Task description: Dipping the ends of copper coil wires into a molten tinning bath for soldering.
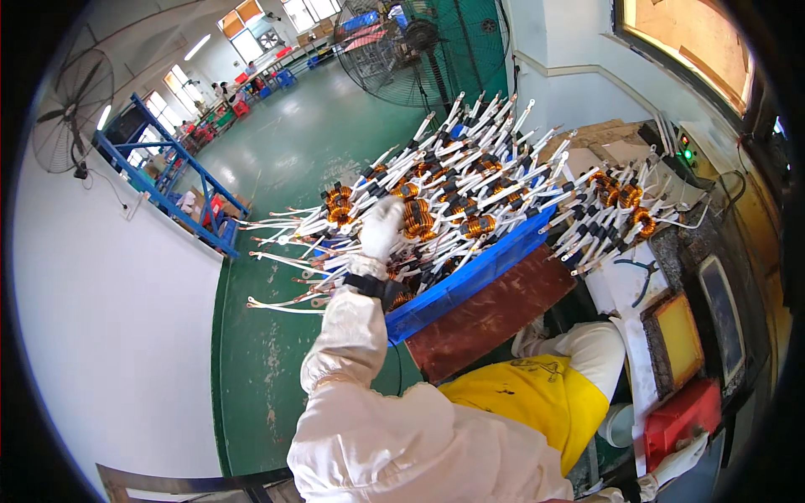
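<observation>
Fingers of the left hand, in a white glove, reach in over the pile near the centre of the frame; they look curled, but whether they pinch a coil or only rest on one I cannot tell. At the lower right of the frame, the right hand, also gloved, lies against a red box; its grip is partly hidden, so I cannot tell whether it is closed on anything.

Dark markings show on the yellow cloth over the lap, too creased to read. Near the upper right edge, a device panel carries a glowing green light, its lettering too small to make out.

Wire-wound coils fill the middle of the frame, heaped in and above a blue bin. Each is a ring of shiny copper-orange winding with long white leads, dark sleeves where the leads start, and metal ends, some of them flattened into lugs. Leads stick out both left and upper right, crossing one another. More coils lie in a smaller bunch right of the bin. Below that bunch, pliers with dark handles lie on a white sheet.
</observation>
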A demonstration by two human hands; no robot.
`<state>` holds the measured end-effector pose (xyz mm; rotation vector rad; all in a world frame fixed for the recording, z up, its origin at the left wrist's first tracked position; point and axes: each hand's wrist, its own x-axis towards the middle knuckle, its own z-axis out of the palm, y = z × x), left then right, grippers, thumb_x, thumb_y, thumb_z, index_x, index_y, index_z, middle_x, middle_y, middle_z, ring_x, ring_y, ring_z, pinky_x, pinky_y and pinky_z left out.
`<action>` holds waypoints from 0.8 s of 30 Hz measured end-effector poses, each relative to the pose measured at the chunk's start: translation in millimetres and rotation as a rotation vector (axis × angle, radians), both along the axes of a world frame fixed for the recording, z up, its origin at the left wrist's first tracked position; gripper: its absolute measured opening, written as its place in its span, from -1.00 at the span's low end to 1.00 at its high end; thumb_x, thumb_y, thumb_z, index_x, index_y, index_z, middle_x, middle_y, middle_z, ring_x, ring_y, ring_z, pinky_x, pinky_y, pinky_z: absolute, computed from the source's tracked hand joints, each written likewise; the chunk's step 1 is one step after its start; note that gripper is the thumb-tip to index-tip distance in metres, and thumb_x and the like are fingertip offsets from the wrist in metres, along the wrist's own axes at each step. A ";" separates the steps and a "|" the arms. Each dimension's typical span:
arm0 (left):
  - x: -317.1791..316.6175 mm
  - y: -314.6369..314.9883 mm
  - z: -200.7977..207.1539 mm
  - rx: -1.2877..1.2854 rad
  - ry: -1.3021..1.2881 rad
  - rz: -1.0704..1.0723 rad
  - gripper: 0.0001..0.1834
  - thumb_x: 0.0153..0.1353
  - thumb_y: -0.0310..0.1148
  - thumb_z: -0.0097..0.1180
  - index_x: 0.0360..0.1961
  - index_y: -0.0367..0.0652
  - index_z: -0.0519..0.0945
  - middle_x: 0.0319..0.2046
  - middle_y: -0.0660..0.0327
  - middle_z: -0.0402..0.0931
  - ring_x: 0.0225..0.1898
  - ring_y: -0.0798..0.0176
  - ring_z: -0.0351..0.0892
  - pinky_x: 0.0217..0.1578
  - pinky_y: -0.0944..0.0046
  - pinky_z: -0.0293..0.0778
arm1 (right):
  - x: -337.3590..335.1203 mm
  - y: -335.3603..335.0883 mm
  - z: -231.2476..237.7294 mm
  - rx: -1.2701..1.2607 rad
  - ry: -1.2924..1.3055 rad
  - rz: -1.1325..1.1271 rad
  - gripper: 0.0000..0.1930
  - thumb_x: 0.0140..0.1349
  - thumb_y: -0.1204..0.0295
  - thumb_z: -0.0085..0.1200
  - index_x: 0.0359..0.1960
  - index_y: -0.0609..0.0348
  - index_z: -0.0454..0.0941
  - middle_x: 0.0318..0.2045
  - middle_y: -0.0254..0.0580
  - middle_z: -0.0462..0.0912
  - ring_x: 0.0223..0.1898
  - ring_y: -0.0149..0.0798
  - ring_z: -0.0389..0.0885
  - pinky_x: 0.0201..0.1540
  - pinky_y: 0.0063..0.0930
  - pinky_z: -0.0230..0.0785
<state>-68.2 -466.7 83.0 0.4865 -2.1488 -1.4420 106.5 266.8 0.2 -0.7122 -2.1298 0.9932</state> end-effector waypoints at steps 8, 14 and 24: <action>-14.7 -117.0 13.2 -0.668 -0.317 0.575 -0.46 -0.05 0.02 0.03 -0.05 0.00 0.48 -0.12 -0.23 0.37 -0.10 -0.22 0.40 -0.08 -0.03 0.35 | -6.5 -15.2 10.9 0.105 0.073 -0.018 -0.62 0.32 0.36 -0.32 0.07 0.32 0.33 -0.20 -0.14 0.47 -0.47 -0.39 0.32 -0.42 -0.55 0.23; -23.3 -130.7 22.6 -0.713 -0.698 0.507 -0.39 -0.05 0.07 -0.03 0.08 0.15 0.37 0.04 -0.09 0.26 0.00 -0.19 0.33 -0.01 -0.01 0.30 | -10.3 -22.9 19.2 -0.238 0.097 -0.158 -0.62 0.31 0.23 -0.21 -0.07 0.31 0.45 -0.60 -0.44 0.27 -0.61 -0.55 0.14 -0.57 -0.66 0.01; -37.1 -129.2 18.3 -0.614 -0.719 0.662 -0.56 -0.11 -0.04 0.11 -0.13 0.15 0.52 -0.08 -0.10 0.30 -0.04 -0.16 0.36 -0.03 0.06 0.32 | -8.8 -29.2 24.8 -0.233 0.056 -0.195 -0.62 0.30 0.18 -0.20 -0.13 0.26 0.48 -0.53 -0.42 0.37 -0.57 -0.53 0.19 -0.52 -0.64 0.08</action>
